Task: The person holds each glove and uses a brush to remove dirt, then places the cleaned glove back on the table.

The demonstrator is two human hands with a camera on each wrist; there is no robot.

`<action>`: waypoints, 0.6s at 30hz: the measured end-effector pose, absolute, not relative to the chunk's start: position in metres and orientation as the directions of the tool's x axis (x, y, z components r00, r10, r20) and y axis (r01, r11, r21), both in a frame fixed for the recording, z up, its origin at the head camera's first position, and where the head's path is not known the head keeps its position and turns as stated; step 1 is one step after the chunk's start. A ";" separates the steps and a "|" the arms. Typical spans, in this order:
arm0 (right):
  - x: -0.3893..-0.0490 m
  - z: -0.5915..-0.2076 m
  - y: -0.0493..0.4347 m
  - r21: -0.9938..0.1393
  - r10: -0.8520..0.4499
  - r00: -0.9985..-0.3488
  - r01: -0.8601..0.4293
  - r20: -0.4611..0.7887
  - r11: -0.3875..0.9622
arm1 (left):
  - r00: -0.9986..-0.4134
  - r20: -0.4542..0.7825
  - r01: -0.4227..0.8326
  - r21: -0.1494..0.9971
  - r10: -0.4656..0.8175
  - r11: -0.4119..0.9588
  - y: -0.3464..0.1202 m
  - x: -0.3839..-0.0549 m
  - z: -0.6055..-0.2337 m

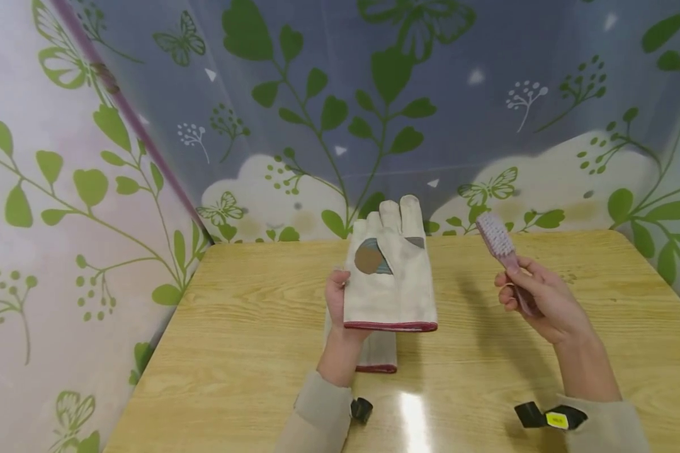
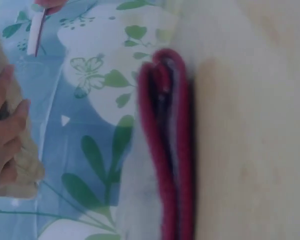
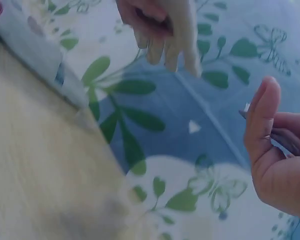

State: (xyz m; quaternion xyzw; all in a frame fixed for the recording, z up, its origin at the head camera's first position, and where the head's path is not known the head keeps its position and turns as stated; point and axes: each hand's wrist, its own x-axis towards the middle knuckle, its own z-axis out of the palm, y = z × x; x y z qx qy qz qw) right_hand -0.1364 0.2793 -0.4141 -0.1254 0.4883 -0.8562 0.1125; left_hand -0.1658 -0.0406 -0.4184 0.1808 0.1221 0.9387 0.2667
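My left hand (image 1: 337, 303) holds a cream work glove (image 1: 391, 283) from below, its thumb at the glove's left edge. The glove is tilted up, fingers pointing away, with dark red cuff trim and a blue and brown patch on its face. In the left wrist view, fingers (image 2: 12, 130) spread across the back of the glove. My right hand (image 1: 549, 302) grips the handle of a pink brush (image 1: 495, 238), raised to the right of the glove with its pale bristles showing. A second glove (image 1: 378, 355) with the same trim lies on the table, mostly hidden under the left hand.
The wooden table (image 1: 232, 352) carries the second glove, whose folded cuff (image 2: 179, 150) looms large in the left wrist view. A leaf-patterned curtain (image 1: 317, 145) stands along the table's back edge and both sides. Black straps (image 1: 566, 418) circle the wrists.
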 end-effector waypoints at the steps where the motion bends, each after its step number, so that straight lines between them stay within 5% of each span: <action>1: -0.134 -0.411 0.277 -0.873 -0.321 -0.939 0.050 0.125 -0.485 | -0.812 0.247 -0.426 0.370 0.529 -0.826 -0.040 -0.165 -0.418; 7: -0.118 -0.384 0.257 -0.951 -0.237 -0.943 -0.173 0.235 -0.255 | -0.867 0.140 -0.273 0.670 0.479 -0.690 -0.038 -0.165 -0.417; 10: -0.107 -0.374 0.238 -0.941 -0.106 -0.936 -0.338 0.335 0.013 | -0.843 0.191 -0.217 0.735 0.503 -0.643 -0.037 -0.164 -0.414; 14: -0.096 -0.370 0.205 -0.755 -0.035 -0.840 -0.504 0.541 0.419 | -0.814 0.223 -0.204 0.754 0.535 -0.625 -0.034 -0.160 -0.409; 18: -0.092 -0.377 0.176 -0.469 -0.189 -0.693 -0.638 0.696 0.611 | -0.812 0.212 -0.210 0.764 0.543 -0.611 -0.028 -0.154 -0.405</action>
